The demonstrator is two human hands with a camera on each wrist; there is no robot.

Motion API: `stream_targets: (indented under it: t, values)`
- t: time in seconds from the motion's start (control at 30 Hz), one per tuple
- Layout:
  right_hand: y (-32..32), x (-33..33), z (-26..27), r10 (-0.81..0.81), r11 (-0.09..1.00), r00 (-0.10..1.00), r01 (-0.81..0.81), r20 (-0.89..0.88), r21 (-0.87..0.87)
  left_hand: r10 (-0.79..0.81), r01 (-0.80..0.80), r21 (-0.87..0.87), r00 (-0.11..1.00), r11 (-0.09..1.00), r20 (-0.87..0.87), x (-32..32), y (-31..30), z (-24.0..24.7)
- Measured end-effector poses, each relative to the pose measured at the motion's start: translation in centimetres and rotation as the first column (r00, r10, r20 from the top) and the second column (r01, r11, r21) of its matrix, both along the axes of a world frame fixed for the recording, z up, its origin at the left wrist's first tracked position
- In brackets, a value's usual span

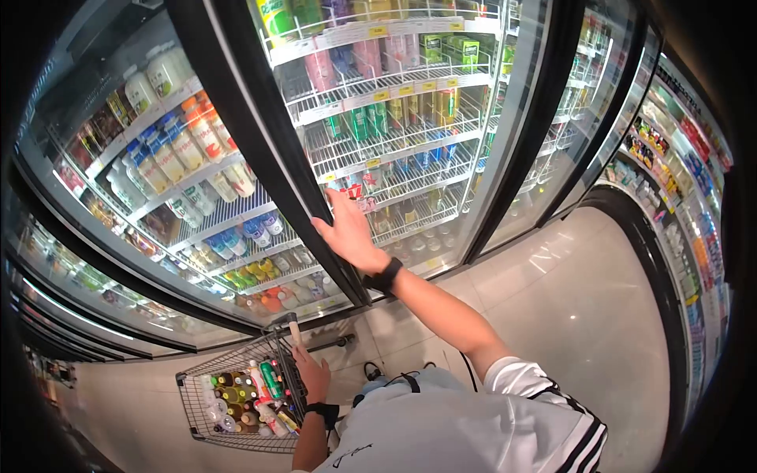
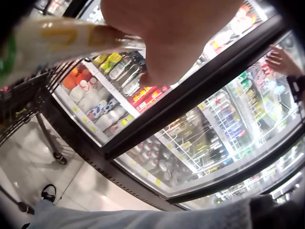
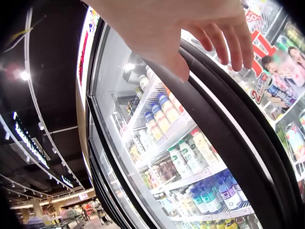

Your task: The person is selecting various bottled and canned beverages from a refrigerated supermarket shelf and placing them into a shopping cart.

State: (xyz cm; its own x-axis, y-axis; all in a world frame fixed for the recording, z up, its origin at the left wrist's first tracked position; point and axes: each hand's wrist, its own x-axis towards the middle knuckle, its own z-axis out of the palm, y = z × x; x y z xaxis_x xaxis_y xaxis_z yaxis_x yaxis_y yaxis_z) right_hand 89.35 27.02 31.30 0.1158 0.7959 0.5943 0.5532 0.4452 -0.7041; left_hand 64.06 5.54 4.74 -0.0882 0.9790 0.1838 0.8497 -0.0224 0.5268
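In the head view my right hand (image 1: pixel 352 232) is raised over the black door frame (image 1: pixel 303 205) of a glass-fronted fridge, fingers spread and thumb apart. The right wrist view shows the same hand (image 3: pixel 190 33) with loosely bent fingers and nothing in them; whether it touches the frame (image 3: pixel 224 119) I cannot tell. Low at the left, my left hand (image 1: pixel 313 377) grips the pale handle (image 1: pixel 294 329) of a wire shopping cart (image 1: pixel 236 443). The left wrist view has this hand (image 2: pixel 167 38) large beside the blurred handle (image 2: pixel 57 40), its fingers mostly hidden.
Several bottles (image 1: pixel 229 394) lie in the cart. Fridge shelves (image 1: pixel 386 98) carry cans, cartons and bottles behind glass, and more bottles (image 1: pixel 169 154) stand left of the frame. A curved open shelf (image 1: pixel 670 181) rises at the right. Tiled floor (image 1: pixel 572 315) lies between.
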Motion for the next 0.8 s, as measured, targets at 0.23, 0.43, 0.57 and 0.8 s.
stream_targets:
  t: [0.23, 0.43, 0.57, 0.8]
  values:
    - [4.9, -2.2, -0.5, -0.025, 0.998, 0.993, 0.031, 0.117, -0.047, 0.092, -0.106, -0.045, 0.967, 0.993, -0.237, 1.2, -0.3, 0.8]
    - [4.6, -1.8, -0.7, -0.019, 0.999, 0.996, 0.023, 0.093, -0.045, 0.067, -0.134, -0.163, 0.930, 0.977, -0.360, 1.2, -0.7, -0.4]
    - [0.8, -1.6, -0.9, 0.009, 1.000, 0.999, -0.008, 0.054, -0.009, 0.226, -0.202, 0.105, 0.915, 0.974, -0.334, 0.7, 1.4, -3.0]
    - [-12.0, 4.1, -3.4, 0.217, 0.965, 0.976, -0.211, -0.018, 0.158, 0.065, -0.141, 0.183, 0.928, 0.973, 0.367, 3.8, 14.6, 6.0]
